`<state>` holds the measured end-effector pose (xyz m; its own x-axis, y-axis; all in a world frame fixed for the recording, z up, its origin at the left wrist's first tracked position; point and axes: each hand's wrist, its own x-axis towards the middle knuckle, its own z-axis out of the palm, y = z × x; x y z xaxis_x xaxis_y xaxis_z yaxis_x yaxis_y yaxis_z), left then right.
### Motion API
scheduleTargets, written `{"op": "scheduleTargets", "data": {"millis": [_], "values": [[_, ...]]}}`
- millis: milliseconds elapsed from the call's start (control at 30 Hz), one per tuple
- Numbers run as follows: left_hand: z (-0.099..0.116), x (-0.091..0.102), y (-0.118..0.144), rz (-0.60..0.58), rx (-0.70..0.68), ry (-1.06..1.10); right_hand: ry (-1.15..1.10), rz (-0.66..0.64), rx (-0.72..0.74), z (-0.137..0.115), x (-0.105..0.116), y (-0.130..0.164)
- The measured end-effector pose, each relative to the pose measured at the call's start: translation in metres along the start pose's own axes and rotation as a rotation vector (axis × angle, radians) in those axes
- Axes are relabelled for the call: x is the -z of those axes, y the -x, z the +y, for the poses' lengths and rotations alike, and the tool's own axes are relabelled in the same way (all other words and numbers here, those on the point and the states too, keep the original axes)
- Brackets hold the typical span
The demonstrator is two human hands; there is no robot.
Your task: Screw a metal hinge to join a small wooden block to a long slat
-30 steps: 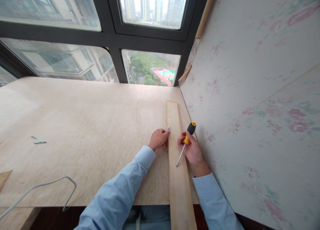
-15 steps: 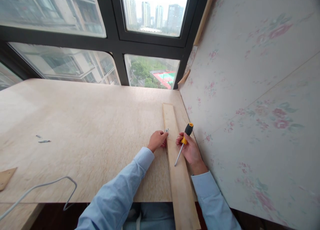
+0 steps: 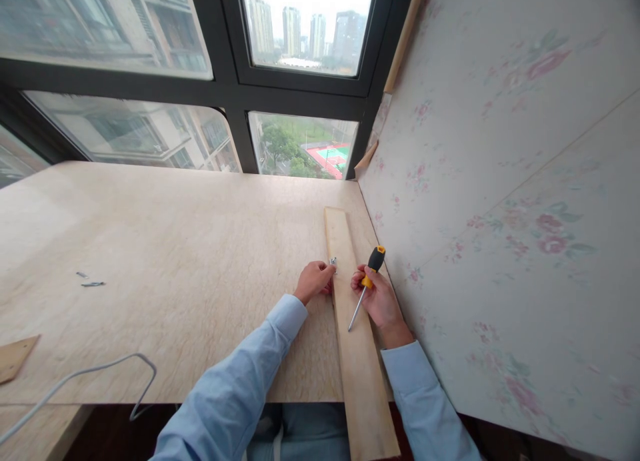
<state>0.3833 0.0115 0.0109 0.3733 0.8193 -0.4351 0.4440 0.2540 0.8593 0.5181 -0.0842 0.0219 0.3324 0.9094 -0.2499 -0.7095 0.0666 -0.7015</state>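
Head view: left hand (image 3: 314,279) pinches small metal piece (image 3: 333,261) at left edge of wooden board (image 3: 363,381), which lies on table (image 3: 200,247), jutting past its near edge; right hand (image 3: 381,302) grips screwdriver (image 3: 376,259), tip slanting down over board.

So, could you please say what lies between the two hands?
In the head view, the wooden board lies between the left hand and right hand, with a small metal piece near its left edge.
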Motion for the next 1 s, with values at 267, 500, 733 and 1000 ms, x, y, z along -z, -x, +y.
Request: {"op": "scheduleTargets", "data": {"millis": [267, 500, 733, 1000], "values": [[0.0002, -0.0007, -0.0003, 0.007, 0.007, -0.013, -0.012, 0.001, -0.005, 0.0003, 0.0006, 0.0006], [0.0003, -0.0005, -0.0033, 0.008, 0.013, -0.026, -0.007, 0.006, 0.000, -0.0005, -0.0002, 0.0011], [0.0009, 0.0007, -0.0036, -0.026, 0.015, -0.024, 0.005, 0.007, -0.004, -0.0005, -0.0002, 0.0015], [-0.0027, -0.0001, 0.0003, -0.007, -0.018, -0.049, 0.034, -0.021, -0.017, -0.0008, -0.0005, 0.0040]]}}
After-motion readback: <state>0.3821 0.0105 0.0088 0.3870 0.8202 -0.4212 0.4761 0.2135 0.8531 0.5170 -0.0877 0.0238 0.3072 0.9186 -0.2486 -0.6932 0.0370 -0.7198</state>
